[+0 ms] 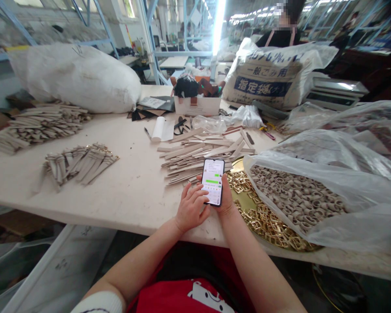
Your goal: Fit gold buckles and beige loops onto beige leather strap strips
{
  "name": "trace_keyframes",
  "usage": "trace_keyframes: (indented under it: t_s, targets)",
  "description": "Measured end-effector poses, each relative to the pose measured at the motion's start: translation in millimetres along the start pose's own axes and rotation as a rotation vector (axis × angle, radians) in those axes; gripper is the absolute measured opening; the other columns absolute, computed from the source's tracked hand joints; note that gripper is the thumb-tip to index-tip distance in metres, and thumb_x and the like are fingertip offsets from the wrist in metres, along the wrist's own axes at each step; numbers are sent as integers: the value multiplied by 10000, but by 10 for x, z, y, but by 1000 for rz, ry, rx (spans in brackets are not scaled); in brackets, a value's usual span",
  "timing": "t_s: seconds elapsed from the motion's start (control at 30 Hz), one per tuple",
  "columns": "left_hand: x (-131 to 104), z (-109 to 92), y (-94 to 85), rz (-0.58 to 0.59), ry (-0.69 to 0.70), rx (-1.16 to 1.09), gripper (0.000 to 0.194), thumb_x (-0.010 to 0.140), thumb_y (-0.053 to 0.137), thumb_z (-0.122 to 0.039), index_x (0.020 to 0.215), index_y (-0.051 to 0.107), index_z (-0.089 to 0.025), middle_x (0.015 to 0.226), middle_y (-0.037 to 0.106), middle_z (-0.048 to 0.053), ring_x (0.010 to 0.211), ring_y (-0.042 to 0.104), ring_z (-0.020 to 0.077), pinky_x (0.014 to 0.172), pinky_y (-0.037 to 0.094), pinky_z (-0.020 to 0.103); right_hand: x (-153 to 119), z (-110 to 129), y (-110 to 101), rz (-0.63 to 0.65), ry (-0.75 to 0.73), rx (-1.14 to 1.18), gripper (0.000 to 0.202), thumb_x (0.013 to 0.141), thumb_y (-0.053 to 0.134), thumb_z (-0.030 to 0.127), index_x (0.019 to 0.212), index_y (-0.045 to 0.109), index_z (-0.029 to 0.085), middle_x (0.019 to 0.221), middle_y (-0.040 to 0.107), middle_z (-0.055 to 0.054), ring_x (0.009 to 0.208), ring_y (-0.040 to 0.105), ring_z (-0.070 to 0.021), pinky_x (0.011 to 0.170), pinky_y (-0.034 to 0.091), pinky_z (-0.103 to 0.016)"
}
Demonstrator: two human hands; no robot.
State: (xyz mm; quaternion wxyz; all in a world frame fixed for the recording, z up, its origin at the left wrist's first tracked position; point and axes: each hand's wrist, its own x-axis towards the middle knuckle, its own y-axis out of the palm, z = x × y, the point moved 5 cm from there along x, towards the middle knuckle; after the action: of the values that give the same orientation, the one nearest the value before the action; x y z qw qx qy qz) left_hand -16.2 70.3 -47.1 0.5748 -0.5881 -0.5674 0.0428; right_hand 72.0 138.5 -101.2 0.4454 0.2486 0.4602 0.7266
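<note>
A smartphone (212, 180) with a lit chat screen is gripped by my right hand (226, 198), above the table's front edge. Over the lower left of its screen lies my left hand (192, 208), fingers spread and extended; whether a fingertip touches the glass I cannot tell. Just beyond the phone lies a loose pile of beige strips (195, 152). Right of my right hand, a round gold tray (247, 200) carries many gold metal buckles (273, 228). A clear plastic bag (339, 221) full of small beige loops (296, 195) rests partly over the tray.
Bundled strips with metal ends (81, 163) and a larger strip stack (48, 124) lie left on the table (133, 195). Behind stand a stuffed white sack (81, 78), a white box (198, 105) and a printed bag (263, 82). A person (282, 34) is in the background.
</note>
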Motion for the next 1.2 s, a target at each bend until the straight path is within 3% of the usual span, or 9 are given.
trace_keyframes:
  t_s: [0.73,1.2]
  targets:
    - [-4,70,5,-36,-97,37,62,764,498,-181,816,515,-211,961,638,14,1140,472,197,1073,174,468,0,12,28,15,-27,5,537,791,391,584,1093,541,165,972,674,-93,912,613,-238,775,490,-434]
    - [4,86,25,-36,-108,77,75,768,503,-201,842,512,-208,1079,605,41,1187,428,218,1062,184,478,4,2,25,20,-27,9,539,795,393,576,1090,552,154,956,679,-93,918,613,-234,798,482,-416]
